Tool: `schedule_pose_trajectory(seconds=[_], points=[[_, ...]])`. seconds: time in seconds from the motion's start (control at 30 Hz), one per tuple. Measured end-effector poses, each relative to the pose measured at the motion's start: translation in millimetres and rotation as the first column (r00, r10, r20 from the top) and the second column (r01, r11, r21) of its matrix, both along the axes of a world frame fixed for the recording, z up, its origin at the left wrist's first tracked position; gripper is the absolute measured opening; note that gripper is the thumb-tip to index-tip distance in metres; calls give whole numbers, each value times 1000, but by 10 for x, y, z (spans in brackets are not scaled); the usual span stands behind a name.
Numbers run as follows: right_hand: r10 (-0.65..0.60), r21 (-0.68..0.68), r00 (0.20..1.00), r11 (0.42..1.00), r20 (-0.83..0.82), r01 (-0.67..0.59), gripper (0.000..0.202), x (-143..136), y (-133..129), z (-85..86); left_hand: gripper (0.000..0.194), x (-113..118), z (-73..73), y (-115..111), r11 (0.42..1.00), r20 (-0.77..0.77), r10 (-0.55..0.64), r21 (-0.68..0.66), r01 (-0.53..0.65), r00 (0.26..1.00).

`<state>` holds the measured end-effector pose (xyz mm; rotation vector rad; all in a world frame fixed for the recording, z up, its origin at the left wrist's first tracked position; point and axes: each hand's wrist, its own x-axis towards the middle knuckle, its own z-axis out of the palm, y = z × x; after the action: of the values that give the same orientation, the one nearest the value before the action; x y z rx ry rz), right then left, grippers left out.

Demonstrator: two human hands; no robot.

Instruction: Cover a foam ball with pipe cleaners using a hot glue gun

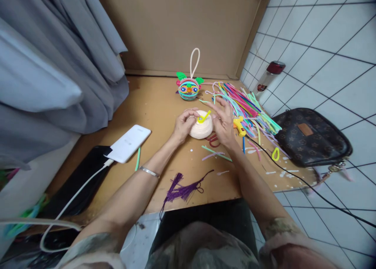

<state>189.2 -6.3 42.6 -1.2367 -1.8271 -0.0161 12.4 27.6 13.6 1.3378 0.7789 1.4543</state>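
Note:
A cream-white round ball point(201, 128), flattened and wound-looking, rests near the middle of the table. My left hand point(185, 124) grips its left side, fingers over the top edge. On its top lies a bent yellow fuzzy strip point(204, 118), one end sticking up to the right. My right hand point(223, 122) is at the ball's right side, fingers stretched and apart; whether the thumb touches the ball is unclear. Red-handled scissors point(214, 140) lie partly under my right hand. Just right of that hand lies a yellow glue gun point(240, 126).
Behind stands a colourful animal-face ornament point(188, 89) with a white loop. Many pipe cleaners point(243, 102) are heaped at right, near a brown bag point(311, 137) and a bottle point(268, 79). Purple tassels point(183, 191) lie in front. A white power bank point(129, 143) with a cable is at left.

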Motion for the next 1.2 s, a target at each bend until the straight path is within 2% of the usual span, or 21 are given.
schedule_pose_trajectory(seconds=[0.07, 0.17, 0.23, 0.3, 0.37, 0.5, 0.67, 0.87, 1.07, 1.2], points=[[-2, -2, 1000, 1000, -17, 2, 42, 2, 0, 0, 11, -2, -7, 6, 1000, -2, 4, -3, -4, 1000], [37, -100, 999, 994, -2, -37, 35, -17, 14, -36, 12, 1, -15, 13, 1000, -5, 21, -8, -21, 1000], [55, -118, 997, 991, -55, -61, 31, -34, 26, -58, 11, 15, -21, 12, 999, -8, 37, 3, -37, 999], [64, -90, 983, 993, -172, -80, 33, -54, 31, -69, 9, 41, -28, 2, 998, -17, 59, 14, -59, 998], [87, -76, 943, 990, -320, -118, 43, -85, 25, -85, 9, 78, -35, -17, 995, -26, 95, 12, -95, 995], [85, -155, 839, 968, -537, -197, 55, -181, 17, -179, 9, 144, -38, -63, 985, -47, 172, 29, -170, 984], [67, -230, 788, 938, -612, -258, 57, -246, 67, -304, 10, 163, -34, -88, 980, -61, 195, 62, -191, 979], [62, -222, 730, 932, -680, -286, 58, -253, 81, -279, 9, 156, -46, -73, 983, -47, 178, 54, -176, 983], [62, -245, 729, 920, -682, -307, 56, -245, 88, -265, 10, 146, -47, -82, 986, -49, 159, 55, -156, 986], [48, -217, 732, 940, -679, -262, 53, -255, 76, -259, 9, 142, -38, -86, 986, -52, 160, 60, -157, 986]])
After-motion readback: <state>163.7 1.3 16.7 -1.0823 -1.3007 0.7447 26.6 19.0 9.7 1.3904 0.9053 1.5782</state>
